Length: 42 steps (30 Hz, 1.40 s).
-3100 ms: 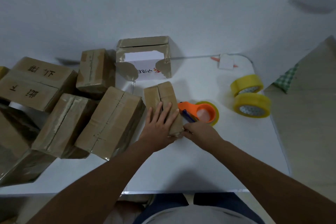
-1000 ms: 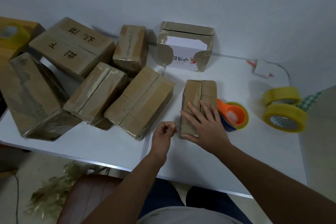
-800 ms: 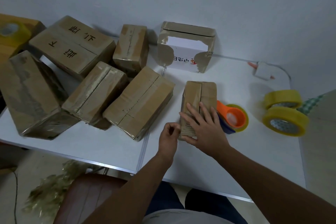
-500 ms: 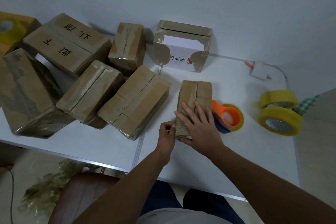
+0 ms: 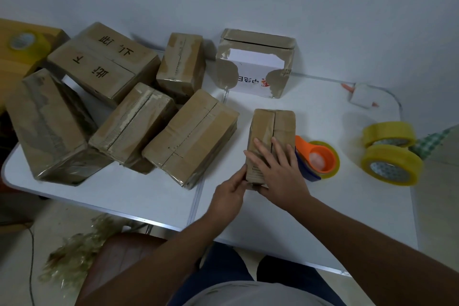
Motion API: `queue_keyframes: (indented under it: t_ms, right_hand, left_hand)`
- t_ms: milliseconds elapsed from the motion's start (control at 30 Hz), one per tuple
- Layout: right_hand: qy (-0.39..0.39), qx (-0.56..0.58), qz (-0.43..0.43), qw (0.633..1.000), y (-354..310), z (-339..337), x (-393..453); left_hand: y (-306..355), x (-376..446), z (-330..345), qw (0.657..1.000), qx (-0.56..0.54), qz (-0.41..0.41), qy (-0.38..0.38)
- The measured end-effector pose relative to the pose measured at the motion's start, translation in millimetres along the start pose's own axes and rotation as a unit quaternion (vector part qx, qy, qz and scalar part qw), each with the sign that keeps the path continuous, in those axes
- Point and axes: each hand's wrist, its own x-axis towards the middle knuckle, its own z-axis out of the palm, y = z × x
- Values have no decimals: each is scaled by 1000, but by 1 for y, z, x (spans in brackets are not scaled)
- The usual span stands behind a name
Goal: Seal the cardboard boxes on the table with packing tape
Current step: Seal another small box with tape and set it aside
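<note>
A small brown cardboard box (image 5: 273, 126) lies on the white table (image 5: 310, 218) in front of me, its top seam running away from me. My right hand (image 5: 278, 169) rests flat on the box's near half, fingers spread and straight. My left hand (image 5: 229, 195) touches the box's near left corner, fingertips against its end face; what the fingers pinch, if anything, I cannot make out. An orange tape dispenser (image 5: 316, 158) with a yellow roll lies just right of the box.
Several taped brown boxes (image 5: 191, 134) crowd the table's left half. A torn white-and-brown box (image 5: 255, 64) stands at the back. Two yellow tape rolls (image 5: 391, 156) sit at the right edge, another (image 5: 27, 43) far left. Crumpled tape scraps (image 5: 82, 248) lie on the floor.
My hands have swapped: the right now presses the box top where the left was. Over the last second the left hand closed in from the table to the box's near corner.
</note>
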Motion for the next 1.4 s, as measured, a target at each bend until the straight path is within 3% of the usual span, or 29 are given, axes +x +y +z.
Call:
queue_keyframes:
  t_ms: [133,333,500,567,633,767,867,933,1033,1133,1267,1400]
  right_hand:
    - [4,1,-1,1000,-2,0,2]
    - [-4,2,-6,1000,0,0,2]
    - [-26,25,-27,999,1,-6,1]
    - [-28,62,-37,997,7,-7,1]
    - [-29,181,-7,983,11,-14,0]
    - [102,387,118,909,5,-23,-15]
    - [148,453,221,851,-8,-21,-22]
    - [139,502,289,803,-15,-20,-22]
    - [16,607,386,695,-25,-23,-17]
    - [-4,652,416,633,-27,-26,-10]
    - [95,714,398,568,-13,-47,-4]
    - [165,750,428,477,26,-64,2]
  left_hand:
    - [-5,11,-31,995,16,48,-86]
    - [2,37,-33,970,182,145,-71]
    - [2,40,-31,969,181,141,-86]
    - [1,37,-31,971,180,134,-84]
    - [0,33,-34,971,177,130,-92]
    - [6,28,-46,980,157,88,-82]
    - [14,27,-48,991,113,34,-58]
    - [18,26,-46,993,96,13,-62]
    - [19,25,-44,994,87,-2,-68]
    - [19,27,-45,995,87,0,-53]
    - [29,38,-46,997,67,20,-23]
    - [56,60,-33,999,22,49,-7]
